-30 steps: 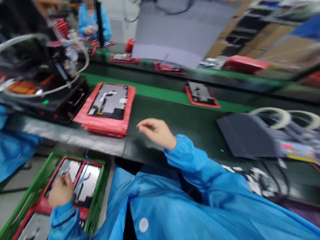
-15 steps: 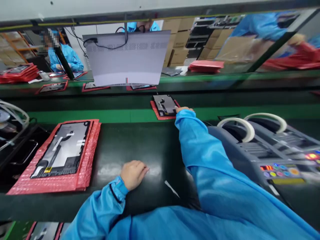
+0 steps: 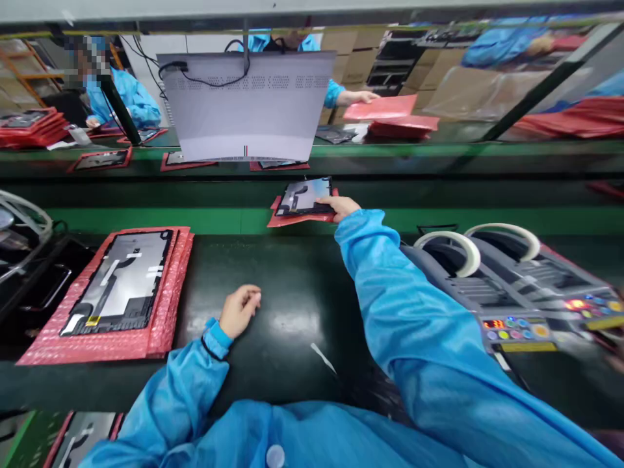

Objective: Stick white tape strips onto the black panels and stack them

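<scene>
Stretched forward, my right hand [image 3: 341,207] grips the right edge of a tablet screen panel [image 3: 303,196], thumb on top and the other fingers mostly hidden. This panel is grey with a black border and a dark flex cable, and it lies tilted over a red bubble-wrap bag [image 3: 281,221]. My left hand [image 3: 240,311] hovers low over or rests on the dark bench, its fingers curled closed and nothing visible in them. To its left, another screen panel [image 3: 127,276] lies on a stack of red bubble-wrap bags [image 3: 168,305].
Grey tape dispensers [image 3: 487,296] with white rolls and lit buttons stand at right. A thin white strip [image 3: 323,358] lies on the bench [image 3: 287,273]. A large grey-white panel [image 3: 248,107] hangs ahead. Across the line, a co-worker's hand [image 3: 358,97] holds a red bag.
My right hand has closed on the far screen panel, which has shifted slightly left and tilted up. My left hand came from the green crate to the bench. A co-worker's hand has appeared.
</scene>
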`<state>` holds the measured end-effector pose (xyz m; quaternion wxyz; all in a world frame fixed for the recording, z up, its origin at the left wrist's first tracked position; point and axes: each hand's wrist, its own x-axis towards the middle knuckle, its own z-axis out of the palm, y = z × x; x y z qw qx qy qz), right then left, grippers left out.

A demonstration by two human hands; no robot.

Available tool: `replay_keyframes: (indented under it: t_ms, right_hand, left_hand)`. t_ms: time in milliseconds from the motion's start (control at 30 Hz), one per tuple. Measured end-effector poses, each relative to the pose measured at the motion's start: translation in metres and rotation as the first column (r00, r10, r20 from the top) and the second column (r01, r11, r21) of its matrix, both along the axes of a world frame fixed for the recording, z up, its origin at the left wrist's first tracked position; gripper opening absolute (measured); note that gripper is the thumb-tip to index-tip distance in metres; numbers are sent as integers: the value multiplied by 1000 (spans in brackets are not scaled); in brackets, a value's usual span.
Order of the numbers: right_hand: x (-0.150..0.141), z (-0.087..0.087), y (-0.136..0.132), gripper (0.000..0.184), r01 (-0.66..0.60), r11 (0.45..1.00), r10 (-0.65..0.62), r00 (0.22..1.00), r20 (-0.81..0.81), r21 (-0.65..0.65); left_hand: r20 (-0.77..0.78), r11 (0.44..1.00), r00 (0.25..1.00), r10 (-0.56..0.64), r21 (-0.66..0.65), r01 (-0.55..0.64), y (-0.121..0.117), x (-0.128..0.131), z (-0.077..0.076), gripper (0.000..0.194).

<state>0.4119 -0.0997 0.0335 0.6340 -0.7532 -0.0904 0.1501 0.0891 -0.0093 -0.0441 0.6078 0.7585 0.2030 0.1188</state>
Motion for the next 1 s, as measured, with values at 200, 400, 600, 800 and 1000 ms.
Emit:
replay_keyframes:
  t_ms: [200, 400, 600, 800, 1000]
  right_hand:
    - [-131, 6, -50, 5, -49, 968, 128, 941, -315, 248]
    - [-223, -34, -103, 19, -137, 984, 120, 983, -141, -115]
    - [-240, -50, -116, 20, 17, 762, 143, 971, 194, -647]
    - [-246, -51, -106, 34, -101, 798, 111, 994, -20, -594]
    - [-247, -37, -111, 28, 50, 997, -56, 989, -137, -53]
  left_hand:
    - [80, 740, 974, 210, -665, -105, 24, 15, 34, 72]
    - [111, 763, 990, 85, -647, 7, 1, 0, 21, 71]
    - [6, 838, 1000, 4, -545, 0, -11, -24, 10, 71]
    - [-125, 891, 980, -153, -447, 82, 12, -25, 21, 77]
    - [-208, 867, 975, -80, -497, -35, 13, -25, 23, 40]
